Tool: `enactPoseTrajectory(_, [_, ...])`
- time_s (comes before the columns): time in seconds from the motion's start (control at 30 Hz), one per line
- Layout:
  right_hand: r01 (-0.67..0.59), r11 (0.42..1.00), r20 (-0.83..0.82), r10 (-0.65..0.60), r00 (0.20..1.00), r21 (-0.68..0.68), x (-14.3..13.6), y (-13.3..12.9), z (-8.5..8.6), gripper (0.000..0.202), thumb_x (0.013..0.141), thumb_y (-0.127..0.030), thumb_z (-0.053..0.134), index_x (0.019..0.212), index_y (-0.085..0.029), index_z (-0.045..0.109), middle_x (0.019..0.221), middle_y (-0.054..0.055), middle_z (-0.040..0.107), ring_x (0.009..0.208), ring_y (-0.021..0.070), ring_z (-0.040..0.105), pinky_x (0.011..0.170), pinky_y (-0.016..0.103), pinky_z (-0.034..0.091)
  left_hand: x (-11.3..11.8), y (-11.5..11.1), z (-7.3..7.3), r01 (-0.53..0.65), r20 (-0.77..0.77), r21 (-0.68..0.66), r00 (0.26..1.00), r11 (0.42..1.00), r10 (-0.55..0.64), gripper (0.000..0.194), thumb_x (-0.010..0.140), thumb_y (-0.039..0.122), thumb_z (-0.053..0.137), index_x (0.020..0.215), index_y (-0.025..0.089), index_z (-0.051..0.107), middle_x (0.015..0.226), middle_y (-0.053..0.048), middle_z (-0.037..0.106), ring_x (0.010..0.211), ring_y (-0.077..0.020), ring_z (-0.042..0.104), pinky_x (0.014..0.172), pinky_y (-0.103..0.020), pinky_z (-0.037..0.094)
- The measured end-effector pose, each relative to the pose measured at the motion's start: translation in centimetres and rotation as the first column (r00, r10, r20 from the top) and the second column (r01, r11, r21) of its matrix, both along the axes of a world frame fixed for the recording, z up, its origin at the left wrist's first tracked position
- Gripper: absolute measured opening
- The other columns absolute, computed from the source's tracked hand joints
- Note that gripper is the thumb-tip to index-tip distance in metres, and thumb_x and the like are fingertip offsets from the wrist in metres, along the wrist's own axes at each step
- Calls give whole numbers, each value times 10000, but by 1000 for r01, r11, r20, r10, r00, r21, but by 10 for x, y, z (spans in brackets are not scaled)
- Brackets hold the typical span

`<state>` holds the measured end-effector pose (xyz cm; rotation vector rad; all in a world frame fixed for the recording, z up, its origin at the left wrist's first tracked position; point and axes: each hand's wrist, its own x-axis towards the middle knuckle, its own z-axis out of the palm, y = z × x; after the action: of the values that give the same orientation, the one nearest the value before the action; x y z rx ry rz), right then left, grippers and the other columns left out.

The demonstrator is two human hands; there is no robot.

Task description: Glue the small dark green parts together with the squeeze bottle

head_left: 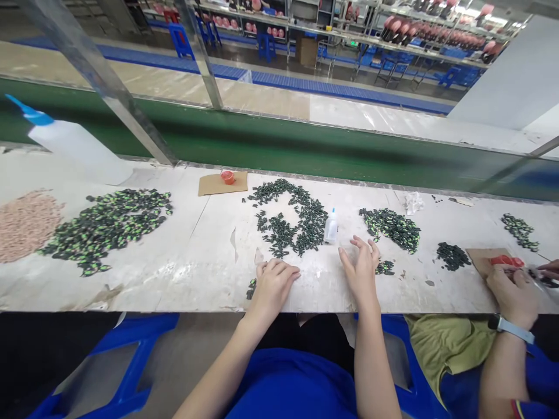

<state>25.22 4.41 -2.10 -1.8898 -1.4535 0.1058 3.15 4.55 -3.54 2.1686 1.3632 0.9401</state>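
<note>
My left hand rests near the table's front edge with its fingers bent and pressed together; whatever is under them is hidden. A few small dark green pieces lie beside it. Open, with fingers apart, my right hand hovers over or touches the table, between a small white squeeze bottle with a blue tip and a little group of green-marked black pieces. Beyond my hands spreads a ring-shaped pile of small dark green pieces. A larger pile of green-marked black pieces lies to its right.
At left are a big heap of green-marked black pieces, pink pieces and a large white bottle. A red cup stands on cardboard. A co-worker's hand works at right. A green belt runs behind.
</note>
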Motion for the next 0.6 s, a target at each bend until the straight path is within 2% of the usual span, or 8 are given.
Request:
enactPoseTrajectory(0.17, [88,992,-107,-98,989,-92,-22,21,25,562,761,-590,579,1092,-136,594,1051,154,664,1075,314,494,936,458,377,8,1,-2,-61,0,-11,998,998,61,139,883,265,552,799,245,661,791,-34,694,830,-235,562,747,-355,337])
enactPoseTrajectory(0.27, [96,974,-40,-106,994,-204,-36,44,40,660,751,-637,560,1130,-97,594,1031,180,661,1016,329,552,893,439,403,3,0,0,-38,-9,-19,999,999,38,82,872,263,578,854,239,654,850,-35,702,863,-237,576,763,-360,341])
enactPoseTrajectory(0.4, [74,933,111,-37,993,-352,-54,75,51,690,746,-652,560,1097,-60,610,1025,230,643,955,351,612,820,425,443,-1,-4,2,5,-61,-16,998,1000,-6,77,843,251,623,912,238,655,885,-37,691,913,-239,583,791,-371,342])
enactPoseTrajectory(0.5, [63,898,182,19,983,-435,-63,89,50,533,759,-545,612,1028,-86,634,1012,218,645,906,324,638,764,385,464,0,-6,1,5,-88,-9,996,1000,-6,88,845,205,613,908,241,663,901,-35,686,916,-229,580,784,-367,346])
enactPoseTrajectory(0.6, [52,900,194,36,980,-432,-61,90,46,310,824,-373,571,964,-104,636,977,198,661,869,277,651,744,340,463,2,-5,0,-8,-110,1,994,1000,8,110,851,151,593,868,230,669,904,-30,687,905,-217,577,771,-359,353])
